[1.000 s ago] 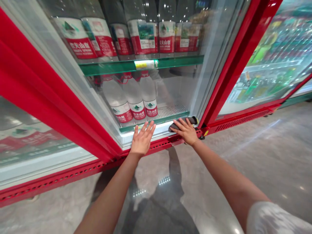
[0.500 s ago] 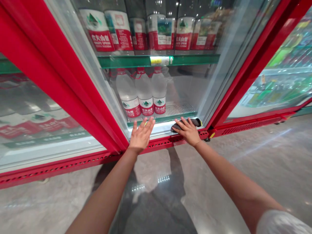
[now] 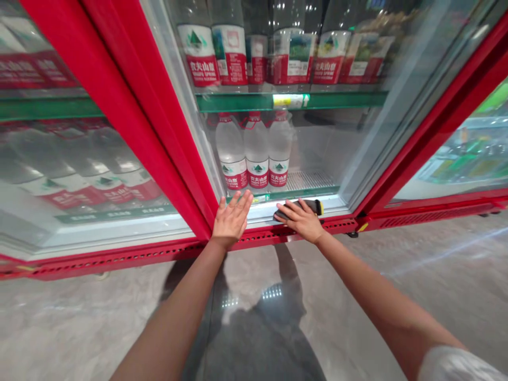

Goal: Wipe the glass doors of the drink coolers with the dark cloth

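Observation:
My left hand (image 3: 231, 219) lies flat with fingers spread near the lower left corner of a glass fridge door framed in red (image 3: 174, 132). Under the spread fingers of my right hand (image 3: 300, 219) is a dark cloth (image 3: 313, 207) with a yellow edge, pressed at the bottom of the door. Behind the glass, just above my left hand, three red-capped water bottles (image 3: 257, 166) stand side by side on the lowest level. A green-edged shelf (image 3: 238, 102) above them holds several larger bottles (image 3: 198, 55).
To the left, another fridge section (image 3: 119, 216) holds several water bottles. Green bottles (image 3: 472, 159) stand in the section at the right. A perforated red base strip (image 3: 119, 259) runs above the glossy grey floor (image 3: 254, 328).
The view has shifted left, so the fridge and bottles appear further right. My right hand and the dark cloth have moved left along the door's bottom edge, closer to my left hand.

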### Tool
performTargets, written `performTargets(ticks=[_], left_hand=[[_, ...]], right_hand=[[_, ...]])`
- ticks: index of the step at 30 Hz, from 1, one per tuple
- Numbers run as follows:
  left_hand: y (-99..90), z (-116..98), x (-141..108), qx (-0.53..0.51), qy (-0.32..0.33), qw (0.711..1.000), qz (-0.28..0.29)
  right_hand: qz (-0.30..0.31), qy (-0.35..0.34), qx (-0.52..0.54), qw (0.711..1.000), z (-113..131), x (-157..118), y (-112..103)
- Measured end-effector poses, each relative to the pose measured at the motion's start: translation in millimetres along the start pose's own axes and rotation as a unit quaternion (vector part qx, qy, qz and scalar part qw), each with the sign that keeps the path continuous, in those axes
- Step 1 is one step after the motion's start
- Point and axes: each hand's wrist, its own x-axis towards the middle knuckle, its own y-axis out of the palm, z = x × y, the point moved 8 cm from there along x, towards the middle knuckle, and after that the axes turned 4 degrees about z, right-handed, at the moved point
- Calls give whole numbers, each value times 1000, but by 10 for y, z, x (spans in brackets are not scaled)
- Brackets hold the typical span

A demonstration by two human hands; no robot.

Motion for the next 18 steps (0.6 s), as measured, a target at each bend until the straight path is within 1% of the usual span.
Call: performTargets(ticks=[2, 3, 4, 5, 6, 8, 9, 10, 12, 13, 15, 17, 18], left_hand=[[-38, 31, -12, 0, -9, 1000, 3], [-64, 37, -17, 1, -15, 1000, 3], [-96, 37, -24, 2, -21, 1000, 2], [-133, 35, -34, 4, -27, 1000, -1], [-170, 34, -48, 6, -35, 999, -5], [-242, 41, -93, 12, -45, 999, -12], [-274, 55, -125, 18, -49, 999, -16], [-305, 78, -163, 26, -52, 998, -19], [-362, 154, -250, 43, -61, 997, -27], [-385, 198, -293, 51, -64, 996, -30], [-412, 274, -362, 59, -61, 996, -32], [-413, 319, -395, 66, -48, 996, -32], [-407, 332, -398, 69, -42, 996, -32]], right_hand=[[-65, 100, -8, 993, -230, 111, -201], [-102, 149, -8, 984, -293, 219, -294], [-136, 186, -6, 973, -300, 352, -364], [-163, 209, -4, 964, -255, 498, -401], [-182, 212, -2, 960, -158, 646, -407], [-181, 180, 2, 967, 107, 876, -318], [-168, 151, 7, 974, 243, 925, -243], [-149, 115, 14, 982, 363, 921, -160], [-111, 42, 27, 993, 519, 770, -15], [-95, 10, 30, 995, 545, 651, 33], [-74, -30, 25, 997, 499, 425, 57], [-74, -34, 15, 997, 367, 329, -38], [-86, -19, 8, 996, 285, 352, -130]])
